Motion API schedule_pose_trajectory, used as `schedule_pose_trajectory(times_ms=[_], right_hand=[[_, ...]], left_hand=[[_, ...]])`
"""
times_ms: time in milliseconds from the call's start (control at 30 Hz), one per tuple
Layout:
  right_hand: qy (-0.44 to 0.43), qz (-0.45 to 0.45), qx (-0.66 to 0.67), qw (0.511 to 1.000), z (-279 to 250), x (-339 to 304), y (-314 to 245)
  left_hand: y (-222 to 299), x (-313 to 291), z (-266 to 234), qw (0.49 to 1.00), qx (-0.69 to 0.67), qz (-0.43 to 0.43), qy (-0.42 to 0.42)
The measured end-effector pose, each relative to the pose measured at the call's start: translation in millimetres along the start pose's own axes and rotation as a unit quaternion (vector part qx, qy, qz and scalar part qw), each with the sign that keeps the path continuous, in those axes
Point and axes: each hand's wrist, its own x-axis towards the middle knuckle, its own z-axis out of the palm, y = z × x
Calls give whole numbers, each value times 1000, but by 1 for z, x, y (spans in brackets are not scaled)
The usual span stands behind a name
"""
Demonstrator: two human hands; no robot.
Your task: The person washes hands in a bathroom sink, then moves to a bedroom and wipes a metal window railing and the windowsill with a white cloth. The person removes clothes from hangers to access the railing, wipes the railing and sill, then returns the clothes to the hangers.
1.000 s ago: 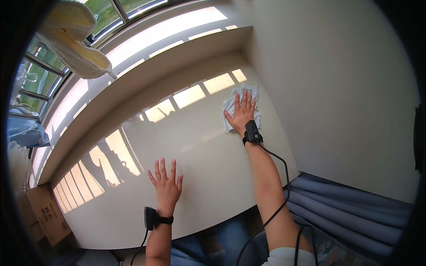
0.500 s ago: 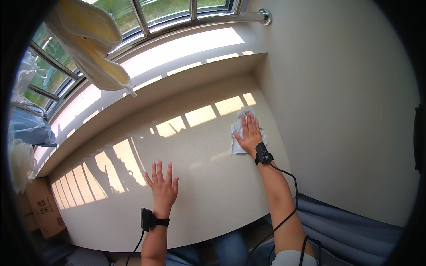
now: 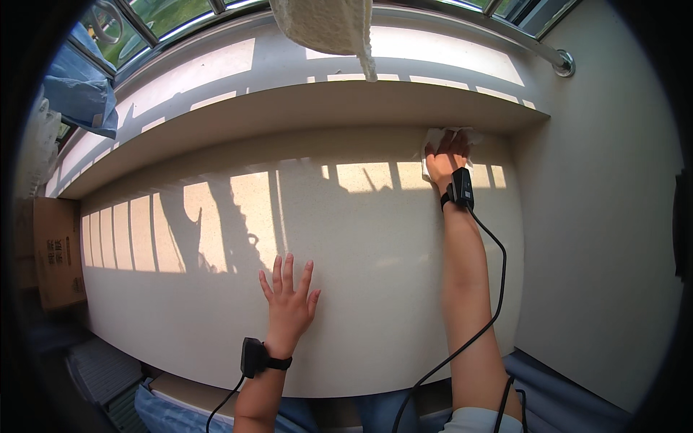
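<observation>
My right hand (image 3: 445,164) lies palm down on a crumpled white wipe (image 3: 434,136), fingers stretched out, pressing it to a pale tabletop (image 3: 375,310) near the far right corner. Edges of the wipe show around the fingers and beside the palm; the rest is hidden under the hand. Nearer the front and left of the middle, my left hand (image 3: 289,309) has its fingers spread over the tabletop and holds nothing. Whether its palm touches the surface I cannot tell.
A raised ledge (image 3: 325,108) runs along the back below a barred window. A cream towel (image 3: 325,25) hangs over it. A plain wall (image 3: 592,216) bounds the right side. A cardboard box (image 3: 59,252) and blue fabric (image 3: 81,94) are at the left. Black cables trail from both wrists.
My right hand has moved the wipe farther away, toward the back ledge. The left hand stays spread over the tabletop. The whole view has turned and shifted.
</observation>
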Motion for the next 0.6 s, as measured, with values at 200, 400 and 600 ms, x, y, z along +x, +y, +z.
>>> schedule_pose_trajectory(times_ms=[200,400,600], right_hand=[[-1,-144,54,988,-16,-80,-223],[-50,-234,139,961,-32,-158,-453],[-138,-521,160,827,-52,-269,-535]], left_hand=[[-78,-48,-40,999,-24,-44,18],[-203,-107,-90,996,10,-78,33],[-272,-119,-127,994,69,-71,50]])
